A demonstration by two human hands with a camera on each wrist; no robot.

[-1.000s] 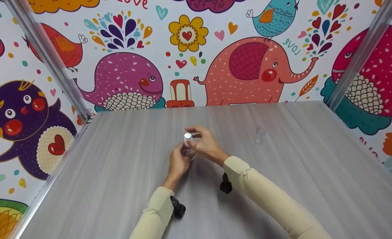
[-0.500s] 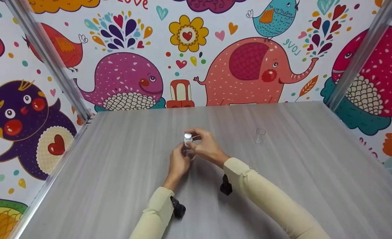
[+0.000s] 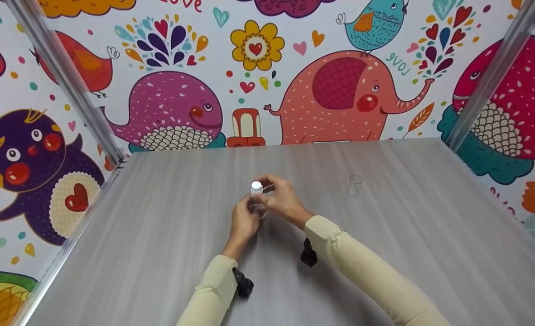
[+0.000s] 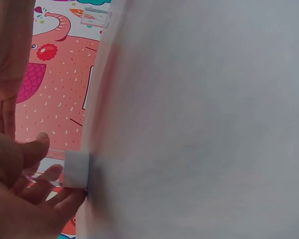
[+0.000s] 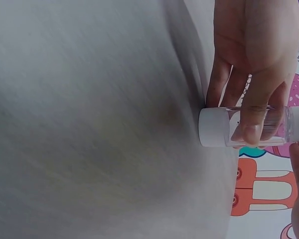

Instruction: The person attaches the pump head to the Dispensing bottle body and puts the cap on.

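My left hand (image 3: 244,222) grips a small bottle (image 5: 276,133) around its clear body, thumb on one side and fingers on the other. The bottle stands upright, its white base (image 4: 76,169) right at the tabletop in the left wrist view. At the upper end is a white top (image 3: 257,186), held by the curled fingers and thumb of my right hand (image 3: 285,199). Only part of my right hand shows in the right wrist view, at the right edge. A clear open cylinder like a bottle overcap (image 3: 353,185) stands on the table to the right.
The grey wood-grain table (image 3: 167,235) runs back to a wall (image 3: 299,27) printed with cartoon animals. Metal posts (image 3: 70,86) rise at both back corners. Small black cameras (image 3: 243,283) are strapped on both sleeved wrists.
The fingers of my right hand have shifted a little around the white top. My left hand, the bottle and the clear overcap stay in place.
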